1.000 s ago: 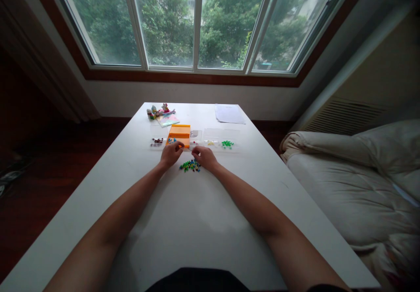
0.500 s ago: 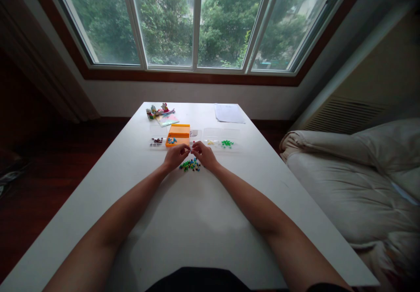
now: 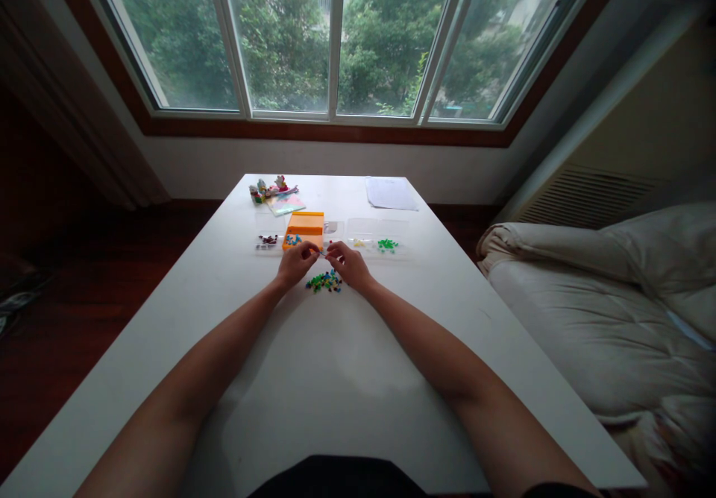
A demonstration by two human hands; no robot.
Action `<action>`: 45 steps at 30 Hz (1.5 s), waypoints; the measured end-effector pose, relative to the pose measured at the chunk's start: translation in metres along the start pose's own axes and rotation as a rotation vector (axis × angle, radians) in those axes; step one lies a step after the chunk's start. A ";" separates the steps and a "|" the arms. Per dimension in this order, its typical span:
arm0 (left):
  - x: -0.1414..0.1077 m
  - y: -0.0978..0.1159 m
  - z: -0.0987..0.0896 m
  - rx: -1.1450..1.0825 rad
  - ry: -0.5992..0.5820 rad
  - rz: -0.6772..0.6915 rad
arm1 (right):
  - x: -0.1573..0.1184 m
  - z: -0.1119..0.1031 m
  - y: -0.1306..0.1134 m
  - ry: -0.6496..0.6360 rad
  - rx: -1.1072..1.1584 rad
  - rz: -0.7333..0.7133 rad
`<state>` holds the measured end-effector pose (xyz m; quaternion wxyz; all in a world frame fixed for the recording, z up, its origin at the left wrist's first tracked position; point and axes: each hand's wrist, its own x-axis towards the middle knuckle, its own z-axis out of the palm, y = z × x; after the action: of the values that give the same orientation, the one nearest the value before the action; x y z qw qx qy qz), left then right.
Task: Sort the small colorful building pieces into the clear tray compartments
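Note:
My left hand (image 3: 296, 263) and my right hand (image 3: 349, 264) are raised over the middle of the table, fingers pinched towards each other. Something tiny shows between their fingertips, too small to name. Just below them lies a pile of small green, blue, yellow and dark pieces (image 3: 323, 282). Behind my left hand is an orange box (image 3: 306, 222) with blue pieces (image 3: 293, 240) in it. Dark pieces (image 3: 268, 240) lie in a clear tray to its left. Bright green pieces (image 3: 387, 244) and a few pale yellow pieces (image 3: 359, 244) lie in clear trays on the right.
On the white table (image 3: 313, 379), small colourful figures (image 3: 274, 188) and a pastel card (image 3: 286, 204) lie at the back left. White paper sheets (image 3: 391, 193) lie at the back right. A cream padded seat (image 3: 598, 326) stands right of the table, below a window.
My left hand has moved slightly left, so the gap between the fingertips of my two hands is wider. My right hand has hardly moved.

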<state>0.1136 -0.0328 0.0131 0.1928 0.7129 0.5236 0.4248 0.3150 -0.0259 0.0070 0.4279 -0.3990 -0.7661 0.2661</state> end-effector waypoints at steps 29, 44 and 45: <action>0.014 -0.045 -0.021 0.418 0.024 -0.302 | -0.006 0.002 -0.014 -0.302 -0.258 -0.427; 0.010 -0.039 -0.024 0.429 0.008 -0.305 | -0.008 0.002 -0.016 -0.297 -0.340 -0.430; 0.010 -0.038 -0.025 0.428 0.011 -0.306 | -0.008 0.002 -0.016 -0.302 -0.342 -0.432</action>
<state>0.0724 -0.0141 0.0040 0.0967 0.6476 0.7043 0.2743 0.3097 -0.0418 0.0144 0.2827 -0.2491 -0.9217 0.0924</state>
